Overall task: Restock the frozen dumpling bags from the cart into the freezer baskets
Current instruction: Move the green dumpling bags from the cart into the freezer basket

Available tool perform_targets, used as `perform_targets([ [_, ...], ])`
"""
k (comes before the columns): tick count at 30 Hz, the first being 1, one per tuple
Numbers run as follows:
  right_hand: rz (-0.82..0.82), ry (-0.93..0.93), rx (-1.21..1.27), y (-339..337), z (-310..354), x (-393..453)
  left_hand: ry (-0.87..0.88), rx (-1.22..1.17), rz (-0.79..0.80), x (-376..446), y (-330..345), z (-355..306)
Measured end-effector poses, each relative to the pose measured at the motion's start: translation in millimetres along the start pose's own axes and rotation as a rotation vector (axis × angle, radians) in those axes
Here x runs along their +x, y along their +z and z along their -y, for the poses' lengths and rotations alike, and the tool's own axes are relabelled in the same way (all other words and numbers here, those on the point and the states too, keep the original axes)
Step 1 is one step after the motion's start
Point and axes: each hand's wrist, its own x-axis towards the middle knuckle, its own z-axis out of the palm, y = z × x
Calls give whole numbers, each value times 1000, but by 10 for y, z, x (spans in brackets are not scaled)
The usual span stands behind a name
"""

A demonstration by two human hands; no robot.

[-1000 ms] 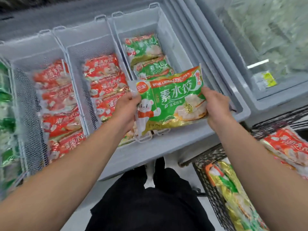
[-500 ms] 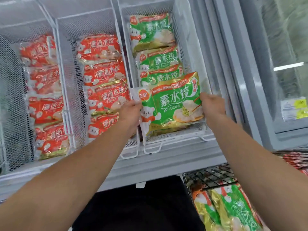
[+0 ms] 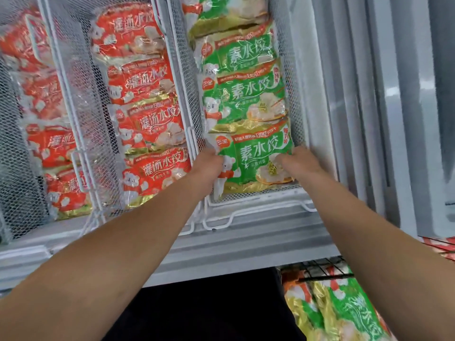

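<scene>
- Both hands hold one green dumpling bag (image 3: 256, 161), low in the middle of the frame, at the near end of the right-hand wire basket (image 3: 299, 114).
- The left hand (image 3: 206, 166) grips the bag's left edge with fingers curled around it; the right hand (image 3: 299, 161) grips the right edge the same way, its fingertips hidden behind the bag.
- The held bag lies inside the basket, overlapping the lower edge of the green bag (image 3: 243, 102) above it.
- That basket shows four green bags counting the held one, stacked in a column toward the top of the frame; the topmost is cut off by the frame edge.
- The middle basket (image 3: 73, 114) holds four red dumpling bags (image 3: 150, 124) in an overlapping column.
- The basket at the left (image 3: 14, 148) holds more red bags behind mesh; at least four can be made out, the count blurred.
- At the lower right, a dark wire cart (image 3: 325, 273) holds more bags, green and gold ones (image 3: 349, 313) nearest; how many cannot be told.
- A sliver of red packaging (image 3: 443, 247) shows at the right edge.
</scene>
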Motion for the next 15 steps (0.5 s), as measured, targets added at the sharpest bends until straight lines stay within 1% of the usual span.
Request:
perform_targets([
  [2,40,21,-1,-7,-19,-44,-19,45,29,-45,2,-4],
  [4,40,3,-44,-29,-17,-107,-20,87,38,-93,-28,-4],
  [7,20,-55,-162,-26,41,-237,35,169,94,-156,-148,34],
  [10,-60,-94,-174,27,55,-423,88,232,115,-315,-280,55],
  [13,-152,-119,-104,104,57,-635,180,209,157,-485,-396,63],
  [15,-234,-166,-31,217,16,-888,276,220,188,-655,-511,120],
])
